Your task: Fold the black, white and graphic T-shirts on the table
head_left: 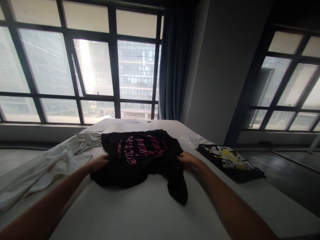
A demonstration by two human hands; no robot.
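A black T-shirt point(140, 170) with pink lettering lies spread on the white table, turned sideways. My left hand point(100, 162) grips its left edge, fingers closed on the cloth. At the opposite side my right hand point(186, 160) pinches the fabric near a sleeve. That sleeve hangs loose toward me on the tabletop, and part of the near edge is bunched in a curve. The fingertips of both hands are partly hidden by the cloth.
Crumpled white cloth point(72, 153) lies along the table's left side. A folded black garment with a yellow and white print point(230, 158) rests at the right, near a white cloth point(195, 140). Papers point(100, 126) lie at the far end of the white table point(140, 213).
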